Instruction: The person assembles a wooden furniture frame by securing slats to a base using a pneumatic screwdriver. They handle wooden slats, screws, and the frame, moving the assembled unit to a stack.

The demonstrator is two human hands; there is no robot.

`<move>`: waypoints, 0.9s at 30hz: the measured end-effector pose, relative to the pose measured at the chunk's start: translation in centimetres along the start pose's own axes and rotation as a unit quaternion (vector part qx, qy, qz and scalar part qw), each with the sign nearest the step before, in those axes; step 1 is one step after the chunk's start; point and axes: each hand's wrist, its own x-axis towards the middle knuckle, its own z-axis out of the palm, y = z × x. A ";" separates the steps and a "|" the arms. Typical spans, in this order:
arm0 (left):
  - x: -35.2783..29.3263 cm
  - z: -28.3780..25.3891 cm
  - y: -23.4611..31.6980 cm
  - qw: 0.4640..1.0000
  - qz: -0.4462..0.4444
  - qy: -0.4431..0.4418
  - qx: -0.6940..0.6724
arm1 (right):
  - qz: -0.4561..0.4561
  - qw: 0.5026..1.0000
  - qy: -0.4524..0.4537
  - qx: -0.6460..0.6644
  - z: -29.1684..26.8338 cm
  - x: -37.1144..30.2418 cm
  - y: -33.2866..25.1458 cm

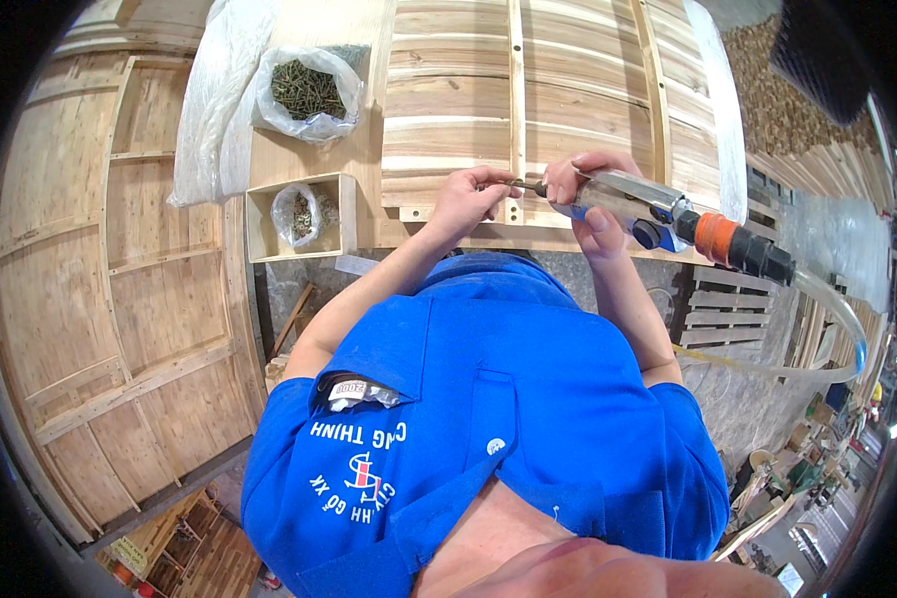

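Pneumatic driver [640, 189], grasped by right hand [602, 235]
Long axis roughly crosswise; bit [530, 186] points left, pinched in left hand's [462, 205] fingers

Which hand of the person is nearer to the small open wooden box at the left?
Left. The left hand is to the right of the wooden box, near the driver bit; the right hand is farther right, gripping the air-powered driver.

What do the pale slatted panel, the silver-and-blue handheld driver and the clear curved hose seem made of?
Pale slatted panel: wood, seemingly unvarnished; grain streaks, dull surface.
Silver-and-blue handheld driver: probably polished metal, by its bright glare; blue parts may be plastic.
Clear curved hose: likely smooth, flexible plastic; see-through and bent.
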 end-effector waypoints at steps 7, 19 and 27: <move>0.7 -0.3 -0.3 0.985 -0.099 -0.116 -0.079 | 0.035 0.999 0.014 -0.009 -1.3 -0.1 1.8; 1.2 0.5 -1.7 0.992 -0.084 -0.076 0.051 | 0.131 0.989 0.058 -0.046 -2.9 0.7 4.1; 9.4 -0.5 -1.8 0.881 0.133 0.129 0.435 | 0.167 0.982 0.054 -0.072 -2.5 1.4 6.4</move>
